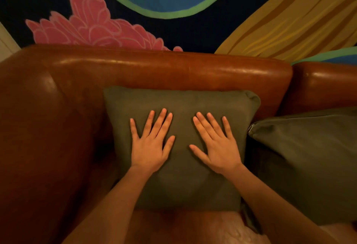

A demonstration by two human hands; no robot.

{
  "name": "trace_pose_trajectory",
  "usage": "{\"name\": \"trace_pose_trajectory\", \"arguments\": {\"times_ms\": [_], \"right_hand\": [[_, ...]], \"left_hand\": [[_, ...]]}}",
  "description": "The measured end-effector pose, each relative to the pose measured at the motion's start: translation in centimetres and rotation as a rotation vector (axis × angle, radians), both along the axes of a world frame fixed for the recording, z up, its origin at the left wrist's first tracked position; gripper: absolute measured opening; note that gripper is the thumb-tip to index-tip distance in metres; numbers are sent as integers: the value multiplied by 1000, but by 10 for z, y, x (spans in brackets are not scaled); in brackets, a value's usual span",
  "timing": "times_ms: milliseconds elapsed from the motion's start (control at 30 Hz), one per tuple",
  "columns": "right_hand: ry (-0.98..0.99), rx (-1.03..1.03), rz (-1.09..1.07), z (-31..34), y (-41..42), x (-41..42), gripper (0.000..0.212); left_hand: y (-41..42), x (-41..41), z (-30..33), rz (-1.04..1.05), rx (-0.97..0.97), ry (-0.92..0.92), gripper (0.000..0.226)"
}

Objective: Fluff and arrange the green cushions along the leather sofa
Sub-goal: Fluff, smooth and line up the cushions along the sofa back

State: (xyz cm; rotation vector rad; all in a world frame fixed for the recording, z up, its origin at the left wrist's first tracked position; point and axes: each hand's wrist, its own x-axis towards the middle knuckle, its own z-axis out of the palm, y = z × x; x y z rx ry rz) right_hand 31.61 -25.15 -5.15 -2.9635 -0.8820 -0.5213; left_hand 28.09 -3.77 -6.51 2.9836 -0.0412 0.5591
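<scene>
Two bare forearms reach in from the bottom edge, nearest the camera, and end in hands pressed flat on a green cushion [181, 176]. At the far left, the rounded armrest [38, 127] of the brown leather sofa [173, 69] fills that side of the view. Next comes the left hand [150, 147], palm down with its fingers spread wide apart, resting on the cushion's front face and gripping nothing. Just beside it, with a narrow strip of green fabric between the two thumbs, the right hand [218, 149] lies the same way: flat, fingers fanned open, touching the cushion but holding nothing. The cushion itself stands propped against the sofa's backrest, tucked in the corner next to the armrest, its lower edge on the seat. To its right, a second green cushion [309, 162] leans on the seat, its zippered corner touching or nearly touching the first one's side. Behind the sofa hangs a painted wall [173, 2] with pink, blue, green and mustard shapes on dark ground.
</scene>
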Motion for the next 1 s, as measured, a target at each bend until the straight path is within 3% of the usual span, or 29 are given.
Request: {"name": "trace_pose_trajectory", "arguments": {"times_ms": [167,300,433,567,733,867,1000], "right_hand": [[4,55,-4,-1,2,6,67],[82,169,-144,3,-10,0,62],[172,229,-276,10,-16,-5,70],[280,450,-399,20,-15,-13,86],[278,1022,-426,11,-8,-63,92],[489,1225,-611,0,-14,-60,103],[878,1359,-565,16,-33,-10,105]], "left_hand": [[3,5,-2,-7,-20,4,65],[8,-3,3,2,-36,29,69],[38,-11,9,193,-103,130,80],[48,-14,16,426,-430,286,100],[40,-19,19,555,-955,183,127],[43,-16,22,538,-1094,107,134],[46,-10,20,500,-1149,77,138]]}}
